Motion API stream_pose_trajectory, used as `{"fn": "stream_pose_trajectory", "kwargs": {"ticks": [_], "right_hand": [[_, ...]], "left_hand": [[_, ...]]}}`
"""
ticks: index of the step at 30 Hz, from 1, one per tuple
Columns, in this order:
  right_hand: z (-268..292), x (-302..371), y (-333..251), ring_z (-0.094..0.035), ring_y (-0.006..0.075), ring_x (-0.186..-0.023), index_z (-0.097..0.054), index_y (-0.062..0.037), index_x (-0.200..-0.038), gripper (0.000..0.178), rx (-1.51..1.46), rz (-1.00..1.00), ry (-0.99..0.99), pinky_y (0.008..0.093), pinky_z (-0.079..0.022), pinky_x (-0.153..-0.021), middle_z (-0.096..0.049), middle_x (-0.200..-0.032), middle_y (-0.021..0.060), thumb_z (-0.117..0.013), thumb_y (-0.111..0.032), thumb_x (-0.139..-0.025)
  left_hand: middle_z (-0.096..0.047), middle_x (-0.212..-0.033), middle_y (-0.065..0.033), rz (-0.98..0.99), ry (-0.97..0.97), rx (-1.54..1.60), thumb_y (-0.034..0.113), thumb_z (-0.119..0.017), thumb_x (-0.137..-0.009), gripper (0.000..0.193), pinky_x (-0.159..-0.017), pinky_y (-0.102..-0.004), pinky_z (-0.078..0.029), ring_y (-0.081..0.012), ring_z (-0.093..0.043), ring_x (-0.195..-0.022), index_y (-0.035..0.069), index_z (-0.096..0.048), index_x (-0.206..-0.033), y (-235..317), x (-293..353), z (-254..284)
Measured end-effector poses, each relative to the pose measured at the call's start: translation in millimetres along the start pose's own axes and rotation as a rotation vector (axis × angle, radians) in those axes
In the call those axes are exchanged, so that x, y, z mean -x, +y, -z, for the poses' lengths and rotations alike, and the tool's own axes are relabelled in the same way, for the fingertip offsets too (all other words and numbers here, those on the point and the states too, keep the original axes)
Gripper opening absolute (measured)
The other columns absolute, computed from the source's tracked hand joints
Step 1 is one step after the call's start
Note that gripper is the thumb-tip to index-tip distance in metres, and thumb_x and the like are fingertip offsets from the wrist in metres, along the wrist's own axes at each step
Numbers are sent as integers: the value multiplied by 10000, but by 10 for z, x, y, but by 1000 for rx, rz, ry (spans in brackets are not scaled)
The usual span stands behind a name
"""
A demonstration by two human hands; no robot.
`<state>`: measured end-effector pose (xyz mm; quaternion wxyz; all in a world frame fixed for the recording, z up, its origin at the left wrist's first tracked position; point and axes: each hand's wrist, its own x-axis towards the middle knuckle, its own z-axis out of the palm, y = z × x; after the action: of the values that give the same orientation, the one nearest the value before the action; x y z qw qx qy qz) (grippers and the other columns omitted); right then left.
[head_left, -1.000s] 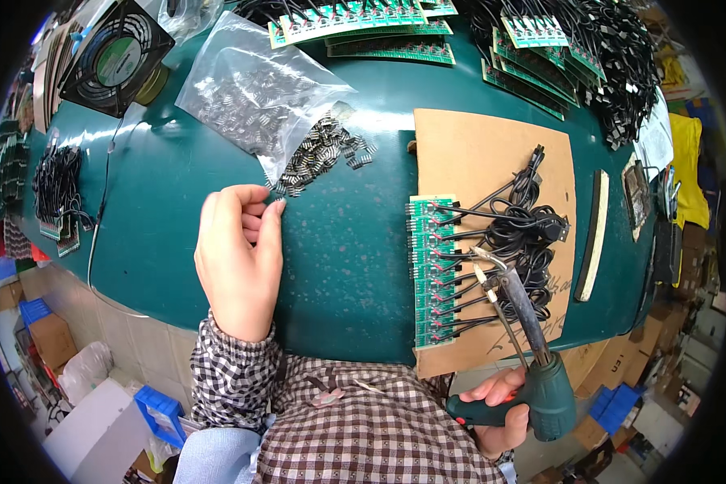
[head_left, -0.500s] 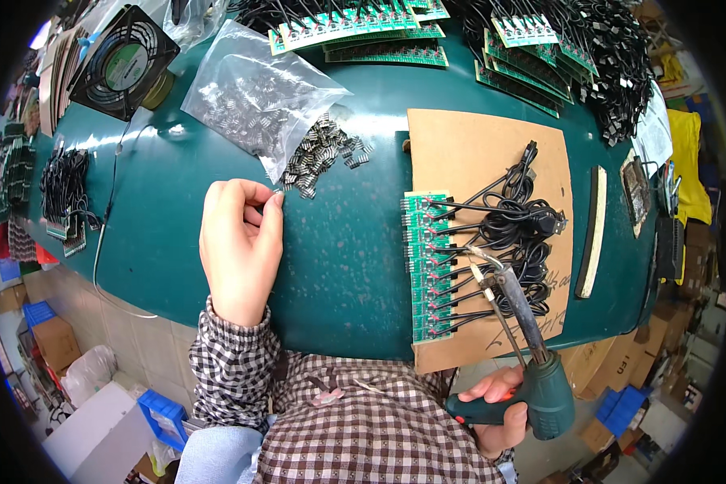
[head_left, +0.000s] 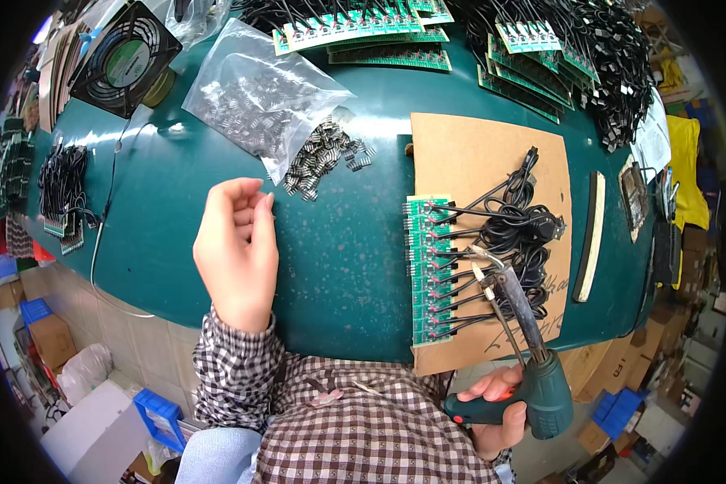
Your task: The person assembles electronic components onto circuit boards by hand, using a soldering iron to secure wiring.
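My right hand [head_left: 500, 411] is wrapped round the green pistol grip of a soldering gun [head_left: 548, 395]. The gun's metal barrel and thin feed tube point up and left over black cables. Under its tip lies a row of joined green circuit boards [head_left: 431, 274], each with a coiled black cable [head_left: 518, 222] running right. My left hand [head_left: 238, 250] is above the table with curled fingers, thumb and forefinger close together; whatever they may hold is too small to make out. Just beyond it is a pile of small metal-and-black connectors [head_left: 319, 161], by the mouth of a clear plastic bag [head_left: 258, 101] of more.
A brown cardboard sheet [head_left: 460, 145] lies under the boards and cables. Stacked cabled boards [head_left: 532, 68] line the far edge. At the far left stand a black fan [head_left: 125, 60] and another cable bundle [head_left: 63, 189]. A pale strip [head_left: 591, 238] lies to the right.
My left hand has drawn back slightly left, away from the connector pile, and its thumb and forefinger look a little looser. My right hand and the soldering gun have hardly moved.
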<state>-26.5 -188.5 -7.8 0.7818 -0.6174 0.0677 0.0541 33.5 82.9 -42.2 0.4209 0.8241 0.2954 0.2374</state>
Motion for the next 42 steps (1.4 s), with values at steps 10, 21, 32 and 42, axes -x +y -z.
{"fn": "stream_pose_trajectory", "kwargs": {"ticks": [10,21,32,42], "right_hand": [[-443,-503,-211,-579,134,-799,-495,-13,-963,313,280,9,-186,237,-458,-690,-584,-855,72,-656,51,-703],[-420,-453,-208,-559,105,-701,-539,-26,-886,223,402,14,-143,227,-461,-603,-584,-812,52,-626,72,-706],[-71,-59,-211,-551,238,-885,-366,2,-1143,526,254,-139,-100,346,-516,-698,-490,-969,114,-571,-352,-812],[72,135,-67,-545,258,-861,-393,59,-1045,624,298,-95,-13,332,-550,-688,-463,-948,174,-543,-486,-782]], "left_hand": [[-597,-802,-134,621,-674,1064,-120,-552,-753,278,-645,-262,-527,-170,-612,-724,10,-407,-951,658,730,-56],[-568,-887,-133,356,-932,800,-86,-545,-786,162,-677,-258,-525,-175,-606,-801,-64,-539,-946,664,778,-30],[-620,-814,-81,505,-679,581,85,-544,-849,117,-614,-215,-487,-116,-604,-733,-23,-540,-893,387,679,-129],[-599,-772,-49,684,-742,689,112,-555,-845,141,-567,-190,-486,-77,-580,-669,-23,-545,-884,359,596,-261]]}}
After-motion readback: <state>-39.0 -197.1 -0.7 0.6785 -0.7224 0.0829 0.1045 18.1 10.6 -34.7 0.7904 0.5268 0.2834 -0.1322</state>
